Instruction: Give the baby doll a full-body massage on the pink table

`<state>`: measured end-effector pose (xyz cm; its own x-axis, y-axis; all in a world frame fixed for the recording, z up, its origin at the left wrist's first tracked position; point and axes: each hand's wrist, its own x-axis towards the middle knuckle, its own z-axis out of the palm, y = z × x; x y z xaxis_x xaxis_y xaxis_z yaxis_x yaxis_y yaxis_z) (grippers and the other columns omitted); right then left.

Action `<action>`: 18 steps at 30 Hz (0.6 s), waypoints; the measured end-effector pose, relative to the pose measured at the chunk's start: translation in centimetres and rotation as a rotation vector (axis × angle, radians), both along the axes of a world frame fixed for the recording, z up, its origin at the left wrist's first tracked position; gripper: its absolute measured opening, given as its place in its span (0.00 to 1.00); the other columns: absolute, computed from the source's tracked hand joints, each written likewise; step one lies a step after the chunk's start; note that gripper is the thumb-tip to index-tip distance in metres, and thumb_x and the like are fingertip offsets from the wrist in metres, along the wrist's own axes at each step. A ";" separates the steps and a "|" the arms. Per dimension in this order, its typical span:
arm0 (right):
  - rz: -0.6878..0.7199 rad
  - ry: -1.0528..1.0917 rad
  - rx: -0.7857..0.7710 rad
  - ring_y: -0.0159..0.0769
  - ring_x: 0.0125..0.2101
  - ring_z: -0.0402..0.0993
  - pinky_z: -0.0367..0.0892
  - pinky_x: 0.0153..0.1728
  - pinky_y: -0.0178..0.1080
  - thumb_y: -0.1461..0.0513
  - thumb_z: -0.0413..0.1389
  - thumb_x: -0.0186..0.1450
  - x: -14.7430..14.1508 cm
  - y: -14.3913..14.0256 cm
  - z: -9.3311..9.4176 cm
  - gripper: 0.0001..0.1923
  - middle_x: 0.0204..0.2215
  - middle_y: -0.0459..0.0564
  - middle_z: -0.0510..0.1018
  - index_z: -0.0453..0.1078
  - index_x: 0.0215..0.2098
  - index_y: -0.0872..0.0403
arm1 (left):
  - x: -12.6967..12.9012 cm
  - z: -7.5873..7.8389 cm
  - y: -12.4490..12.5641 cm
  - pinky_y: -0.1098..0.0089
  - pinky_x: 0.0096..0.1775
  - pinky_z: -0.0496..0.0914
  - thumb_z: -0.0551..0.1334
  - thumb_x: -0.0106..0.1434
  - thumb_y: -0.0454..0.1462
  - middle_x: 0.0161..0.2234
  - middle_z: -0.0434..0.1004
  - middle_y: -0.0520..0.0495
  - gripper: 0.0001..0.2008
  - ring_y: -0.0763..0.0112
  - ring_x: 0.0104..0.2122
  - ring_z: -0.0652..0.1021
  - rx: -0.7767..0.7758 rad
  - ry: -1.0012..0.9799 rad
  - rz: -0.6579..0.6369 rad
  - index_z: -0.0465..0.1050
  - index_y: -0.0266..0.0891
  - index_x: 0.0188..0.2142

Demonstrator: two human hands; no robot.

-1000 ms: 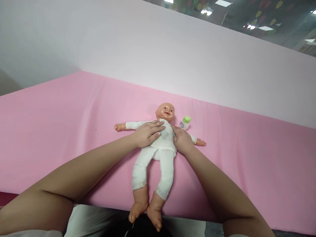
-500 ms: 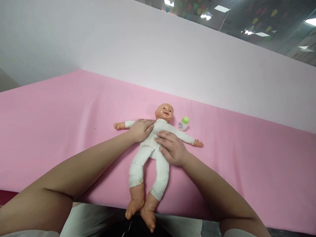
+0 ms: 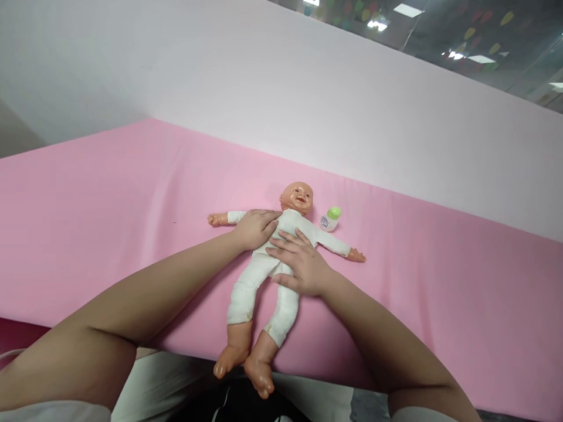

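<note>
A baby doll (image 3: 288, 305) with a white cloth body and plastic head, hands and feet lies on its back, arms spread, feet toward me. My left hand (image 3: 257, 228) rests flat on the chest and shoulder at the left of the picture, fingers stretched out. Across the belly lies my right hand (image 3: 303, 264), its fingers spread over the white cloth. Neither hand grips anything. Beside the doll's head and right-side arm sits a small clear bottle (image 3: 329, 219) with a green cap and a printed label.
The doll lies on a pink padded surface (image 3: 109, 223) whose front edge runs along my lap. A white wall (image 3: 264, 88) rises behind it, with a dark window (image 3: 440, 47) above showing ceiling lights.
My right hand has slid left over the doll's belly, its fingers spreading wider. My left hand stays at the chest. The doll's legs have shifted slightly left, while the view has moved a little.
</note>
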<state>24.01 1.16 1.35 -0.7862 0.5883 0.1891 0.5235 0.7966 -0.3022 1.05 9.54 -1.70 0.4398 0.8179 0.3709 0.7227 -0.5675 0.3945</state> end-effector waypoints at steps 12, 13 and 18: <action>-0.278 0.075 0.024 0.51 0.78 0.50 0.47 0.76 0.63 0.50 0.49 0.79 1.8 3.2 -1.4 0.29 0.75 0.53 0.65 0.63 0.75 0.50 | -0.4 -0.6 0.3 0.49 0.67 0.69 0.47 0.78 0.45 0.62 0.80 0.42 0.27 0.53 0.63 0.79 0.015 -0.009 -0.007 0.75 0.39 0.66; -0.298 0.079 0.043 0.52 0.78 0.51 0.49 0.76 0.61 0.51 0.49 0.79 2.0 3.3 -1.4 0.29 0.75 0.54 0.64 0.64 0.74 0.52 | -0.4 -0.5 0.3 0.49 0.67 0.69 0.47 0.78 0.46 0.62 0.80 0.41 0.27 0.53 0.63 0.79 0.014 -0.009 -0.007 0.74 0.39 0.66; -0.492 0.074 0.087 0.49 0.71 0.66 0.60 0.73 0.52 0.58 0.45 0.79 2.9 4.2 -1.8 0.28 0.72 0.59 0.69 0.64 0.73 0.58 | -0.3 -0.2 -0.3 0.49 0.66 0.71 0.48 0.78 0.46 0.62 0.80 0.39 0.28 0.52 0.62 0.79 0.032 -0.041 -0.005 0.76 0.35 0.64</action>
<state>26.93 5.32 -0.50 -0.4026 0.8655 0.2982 0.8230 0.4848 -0.2961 0.73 9.22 -1.91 0.4276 0.8034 0.4144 0.7035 -0.5836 0.4055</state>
